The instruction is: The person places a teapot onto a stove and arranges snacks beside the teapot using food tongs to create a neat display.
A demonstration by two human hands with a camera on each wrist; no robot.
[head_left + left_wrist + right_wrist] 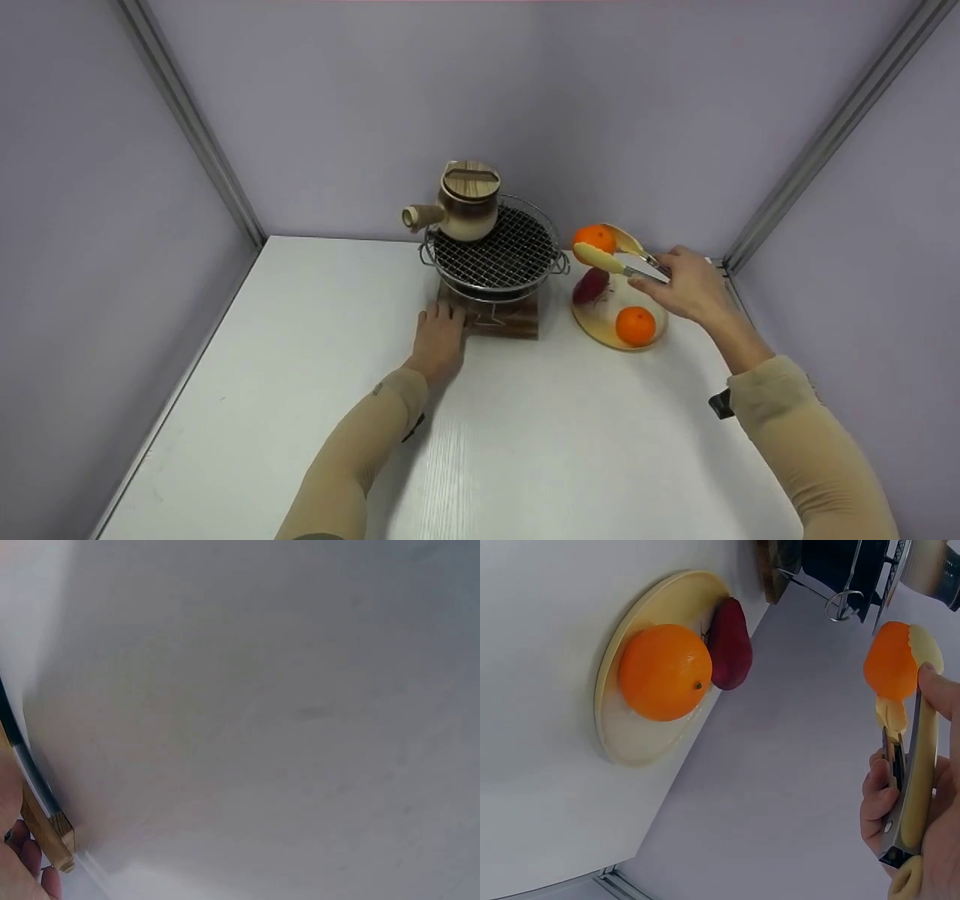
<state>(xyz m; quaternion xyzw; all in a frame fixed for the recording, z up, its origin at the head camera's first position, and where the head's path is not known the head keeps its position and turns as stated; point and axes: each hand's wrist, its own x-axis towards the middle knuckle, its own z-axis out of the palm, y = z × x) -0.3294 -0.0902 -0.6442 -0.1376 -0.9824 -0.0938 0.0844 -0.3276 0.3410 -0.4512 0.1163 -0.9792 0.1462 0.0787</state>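
Long, creased beige sleeves (814, 442), small black pieces (721, 403) beside the cuffs (772, 384)

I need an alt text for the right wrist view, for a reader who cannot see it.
The person's right-hand grip holds tongs that clasp an orange fruit. A pale plate on the white table carries a second orange fruit and a dark red item. Part of a grill shows at the top.

This looks like a lab-style booth (75, 187): smooth lilac-grey panels (360, 105) rise behind and on both sides of a flat white tabletop (570, 442), with straight grey metal strips (189, 112) upright at its far corners. Kitchen-like on the tabletop are a round black wire-mesh grill (517, 255) and, atop it, a brown-and-cream wooden-lidded pot (469, 217).
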